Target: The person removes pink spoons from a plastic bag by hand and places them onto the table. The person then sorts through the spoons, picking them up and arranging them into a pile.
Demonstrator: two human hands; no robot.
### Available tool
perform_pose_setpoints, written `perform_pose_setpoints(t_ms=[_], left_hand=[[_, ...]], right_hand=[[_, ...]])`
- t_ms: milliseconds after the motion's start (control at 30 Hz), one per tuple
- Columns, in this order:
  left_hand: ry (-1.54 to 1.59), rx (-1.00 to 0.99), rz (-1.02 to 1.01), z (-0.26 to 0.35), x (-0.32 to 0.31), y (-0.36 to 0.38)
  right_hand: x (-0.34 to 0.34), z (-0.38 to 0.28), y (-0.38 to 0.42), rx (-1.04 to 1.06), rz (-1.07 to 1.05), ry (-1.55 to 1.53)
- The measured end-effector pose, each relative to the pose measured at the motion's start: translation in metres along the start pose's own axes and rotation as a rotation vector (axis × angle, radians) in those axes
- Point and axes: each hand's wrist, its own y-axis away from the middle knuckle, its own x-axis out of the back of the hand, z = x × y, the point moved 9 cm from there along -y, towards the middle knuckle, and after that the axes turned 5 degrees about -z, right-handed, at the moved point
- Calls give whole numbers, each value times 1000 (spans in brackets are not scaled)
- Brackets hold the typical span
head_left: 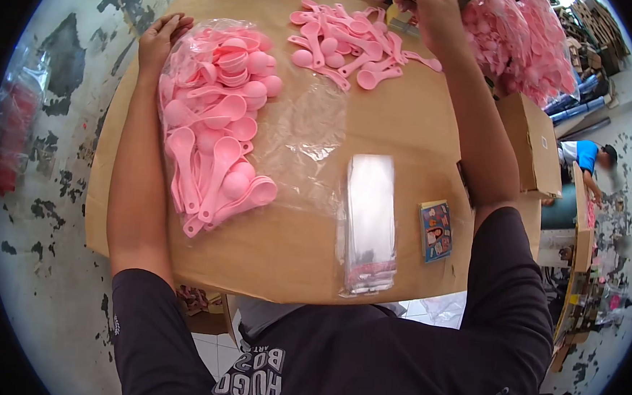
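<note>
My left hand (161, 37) is at the upper left of the table, its fingers bent together against the edge of a clear plastic bag. That bag is filled with pink measuring spoons (219, 126), some of them spilling from its right side and lower end. My right hand (427, 10) is at the top edge of the view, partly cut off. Its visible fingers are curled, and what they hold, if anything, is hidden. Below and left of it lies a loose pile of pink measuring spoons (351, 44).
A stack of clear plastic sleeves (371, 222) and a pack of printed cards (435, 231) lie near the table's front edge. Big bags of pink spoons (517, 43) stand at upper right, above a cardboard box (527, 145). Another person (586, 156) works farther right.
</note>
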Motion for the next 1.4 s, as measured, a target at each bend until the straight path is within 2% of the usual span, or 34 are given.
perform_pose_setpoints(t_ms=[100,133,200,333,400,433,500,533,600,667,767,833,1133,1267,1333,1400], left_hand=[[-2,-18,10,0,-7,-1],[-30,-40,14,2,-2,-1],[37,-53,-19,1,-4,-1],[47,-43,15,9,-12,8],[67,-42,26,7,-13,8],[84,-35,34,7,-13,8],[75,-35,48,10,-15,11],[63,-26,59,11,-16,13],[70,-34,75,15,-18,17],[63,-15,78,15,-17,18],[68,-16,78,18,-19,19],[96,-20,80,18,-20,21],[71,-8,104,21,-22,25],[55,-9,98,19,-22,24],[61,-27,95,21,-22,24],[53,-24,99,20,-22,23]], right_hand=[[-24,-3,13,166,-148,349],[-31,-6,21,178,-158,335],[-64,-1,39,122,-393,562],[-131,-28,94,95,-530,607],[-166,-48,110,317,-569,696],[-176,-45,113,325,-572,701],[-198,-46,122,524,-559,776],[-206,-43,123,534,-565,780],[-222,-24,119,397,-632,829],[-231,-24,118,428,-638,811],[-233,-19,111,366,-617,789],[-231,-14,111,316,-701,729],[-189,4,125,32,-800,783],[-179,2,130,-9,-854,749],[-166,8,128,-219,-789,543],[-158,10,127,-228,-774,477]])
